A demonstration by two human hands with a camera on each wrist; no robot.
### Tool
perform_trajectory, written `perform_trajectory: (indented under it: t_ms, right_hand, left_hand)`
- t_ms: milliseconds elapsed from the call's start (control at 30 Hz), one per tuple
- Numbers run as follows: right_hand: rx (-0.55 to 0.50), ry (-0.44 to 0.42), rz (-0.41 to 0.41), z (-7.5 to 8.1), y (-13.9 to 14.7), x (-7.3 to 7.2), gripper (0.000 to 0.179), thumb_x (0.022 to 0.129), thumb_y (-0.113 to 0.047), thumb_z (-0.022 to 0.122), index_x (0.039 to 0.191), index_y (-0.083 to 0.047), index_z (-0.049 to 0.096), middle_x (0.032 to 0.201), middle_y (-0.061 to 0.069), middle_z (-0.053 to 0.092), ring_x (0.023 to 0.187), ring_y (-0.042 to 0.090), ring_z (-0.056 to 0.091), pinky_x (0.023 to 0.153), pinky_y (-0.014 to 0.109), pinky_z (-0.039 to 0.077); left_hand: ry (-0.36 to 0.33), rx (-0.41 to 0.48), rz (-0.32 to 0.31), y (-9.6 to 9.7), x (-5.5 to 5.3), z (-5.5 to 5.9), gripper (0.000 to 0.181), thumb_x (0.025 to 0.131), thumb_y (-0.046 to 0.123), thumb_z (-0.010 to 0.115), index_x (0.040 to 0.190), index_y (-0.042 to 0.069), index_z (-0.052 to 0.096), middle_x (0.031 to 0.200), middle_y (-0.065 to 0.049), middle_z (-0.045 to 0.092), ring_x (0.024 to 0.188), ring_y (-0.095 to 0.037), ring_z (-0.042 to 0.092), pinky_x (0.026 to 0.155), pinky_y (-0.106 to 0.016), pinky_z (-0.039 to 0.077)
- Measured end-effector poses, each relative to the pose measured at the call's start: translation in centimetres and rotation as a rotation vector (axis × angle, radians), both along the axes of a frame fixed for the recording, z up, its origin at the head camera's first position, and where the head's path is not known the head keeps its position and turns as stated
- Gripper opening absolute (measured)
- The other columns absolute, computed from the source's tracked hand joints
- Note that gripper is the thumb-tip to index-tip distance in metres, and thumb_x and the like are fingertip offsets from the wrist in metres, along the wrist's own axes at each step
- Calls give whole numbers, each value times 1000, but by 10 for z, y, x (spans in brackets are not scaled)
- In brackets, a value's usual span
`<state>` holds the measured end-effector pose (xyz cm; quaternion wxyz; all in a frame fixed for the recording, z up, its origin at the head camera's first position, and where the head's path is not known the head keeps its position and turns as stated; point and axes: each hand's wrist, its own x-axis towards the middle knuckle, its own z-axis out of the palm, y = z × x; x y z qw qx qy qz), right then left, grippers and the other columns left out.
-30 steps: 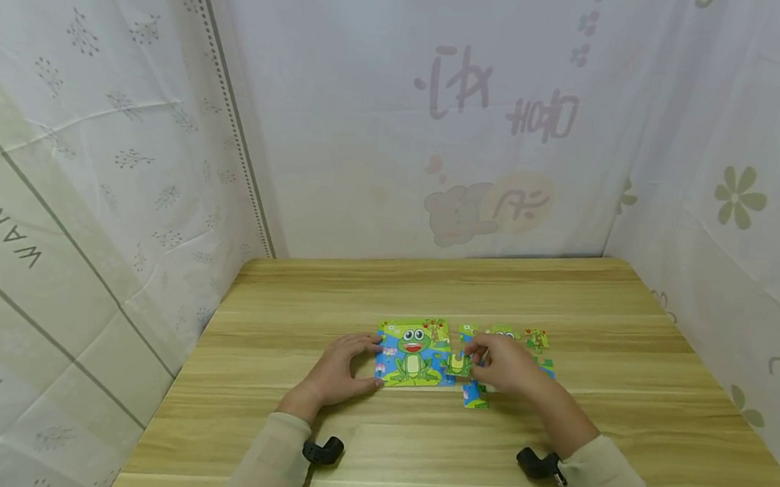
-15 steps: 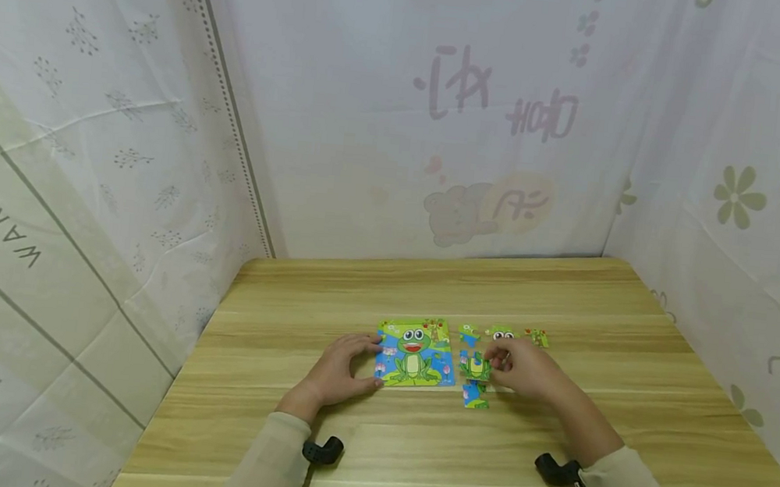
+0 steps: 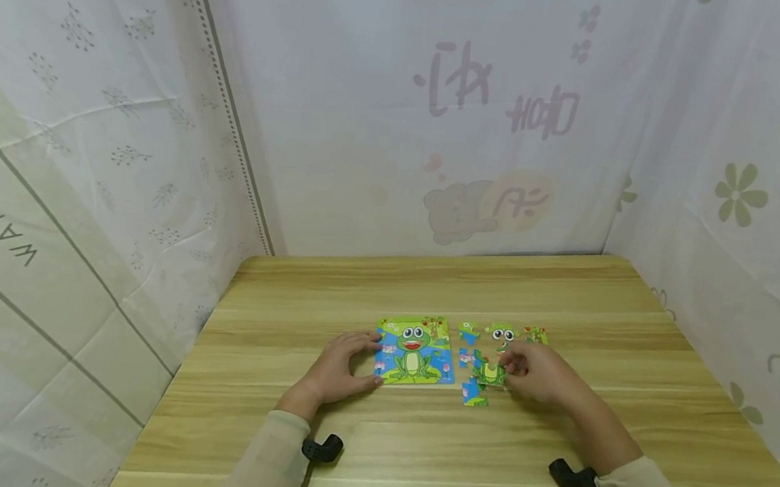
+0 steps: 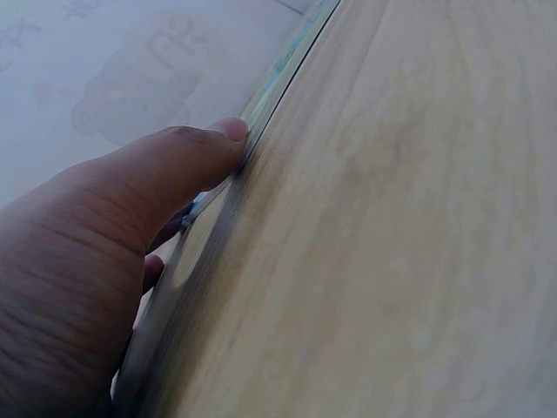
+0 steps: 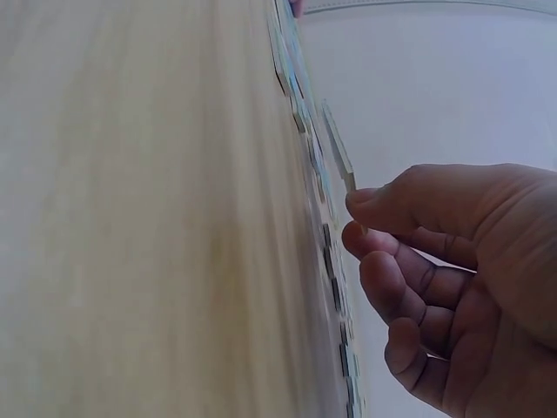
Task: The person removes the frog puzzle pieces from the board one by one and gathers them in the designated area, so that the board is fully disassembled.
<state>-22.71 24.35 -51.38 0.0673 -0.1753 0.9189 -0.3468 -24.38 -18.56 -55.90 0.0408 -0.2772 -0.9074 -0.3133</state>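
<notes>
In the head view my left hand [image 3: 337,365] rests at the left edge of a square frog picture board [image 3: 413,352], its thumb at the near left corner and fingertips higher up that edge. In the left wrist view the thumb [image 4: 196,157] touches the thin board edge. My right hand [image 3: 540,374] pinches a puzzle piece [image 3: 489,373] with the frog's green and yellow body, between thumb and index finger. The right wrist view shows this piece [image 5: 338,144] nearly edge-on, raised above the other pieces.
Loose puzzle pieces lie right of the board: a blue-green corner [image 3: 469,333], the frog's eyes [image 3: 502,335], a red-dotted piece [image 3: 536,335], a pink-flower piece [image 3: 466,357] and a near one [image 3: 473,393]. The wooden table [image 3: 412,449] meets patterned cloth [image 3: 398,158] behind.
My right hand has moved to the right with the frog-body piece, from beside the board to over the loose pieces. The left hand has stayed at the board.
</notes>
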Motion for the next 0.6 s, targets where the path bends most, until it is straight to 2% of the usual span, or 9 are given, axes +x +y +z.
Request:
perform_trajectory:
  t_ms: [267,600]
  right_hand:
    - [-43,-13,12,1,12,4,18,89,0,78,103,-10,72,92,-2,66,83,16,60,70,27,56]
    - [-58,-24,38,-2,23,8,17,86,1,79,97,-10,72,87,-2,65,77,17,60,65,27,55]
  left_hand:
    - [-9,-3,6,1,0,1,61,88,48,84,139,19,67,157,4,53,147,-24,42,122,-60,28]
    - [-12,-10,3,0,-1,1,63,88,50,83,140,18,67,157,2,53,148,-26,42,122,-60,28]
